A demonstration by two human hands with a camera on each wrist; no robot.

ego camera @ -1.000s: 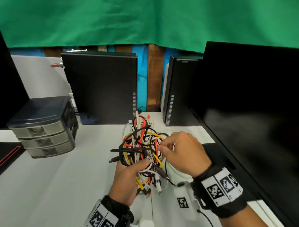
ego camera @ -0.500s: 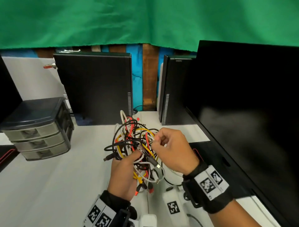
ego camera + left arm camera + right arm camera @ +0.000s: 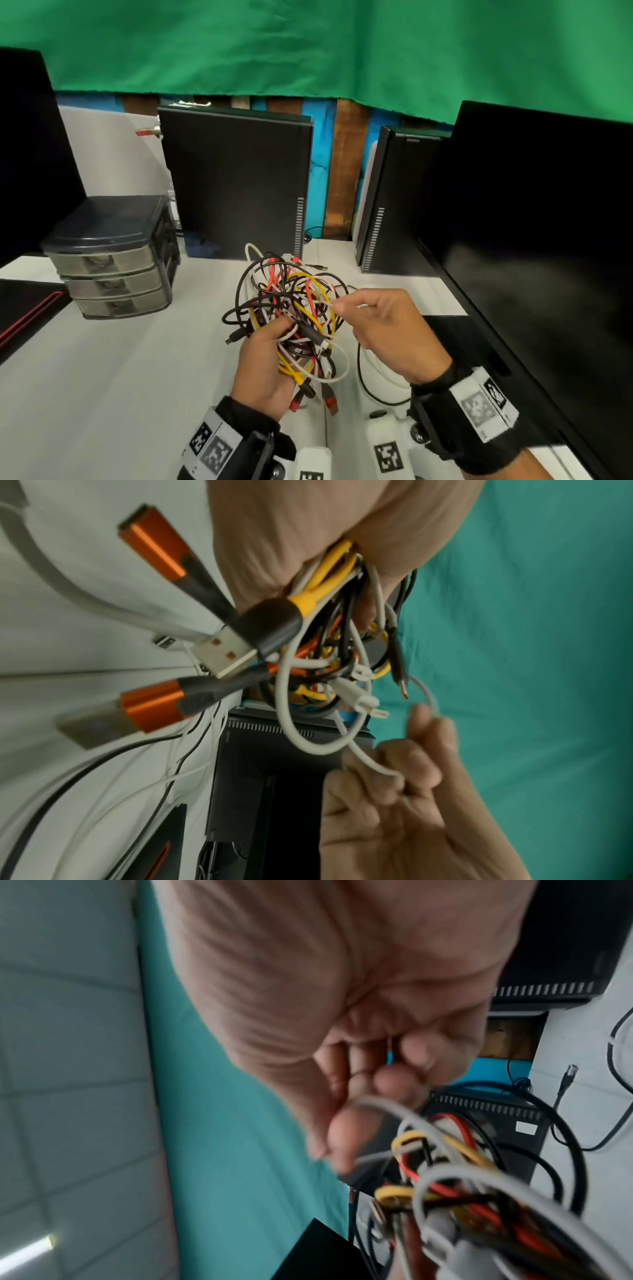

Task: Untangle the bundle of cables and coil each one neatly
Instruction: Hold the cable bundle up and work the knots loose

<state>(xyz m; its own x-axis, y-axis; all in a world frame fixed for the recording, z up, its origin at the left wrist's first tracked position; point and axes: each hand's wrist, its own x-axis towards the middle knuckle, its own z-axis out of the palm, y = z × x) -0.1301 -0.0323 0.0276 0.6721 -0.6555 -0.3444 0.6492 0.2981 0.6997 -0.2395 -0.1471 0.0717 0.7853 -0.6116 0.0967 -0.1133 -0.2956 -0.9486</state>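
White table (image 3: 102, 377), its right edge lined by a large black monitor (image 3: 548, 257), two black upright computer cases (image 3: 236, 185) along the far edge, a grey three-drawer plastic organiser (image 3: 113, 260) toward the far left corner. Tangled bundle of black, white, yellow and orange-red cables (image 3: 291, 308) held in the air above the near middle of the table, not resting on it. Left hand (image 3: 263, 370) below the bundle, palm up, fingers curled round its lower mass, thumb over the top; orange-sleeved USB plugs (image 3: 150, 704) dangle out under the palm. Right hand (image 3: 387, 329) just right of the bundle, knuckles up, thumb and forefinger pinching one thin white cable strand (image 3: 329, 305), other fingers loosely curled. Risk, as I judge it: a pull on that strand while the left hand squeezes the mass would cinch the loops tighter; a snagged plug could also jerk the bundle loose.
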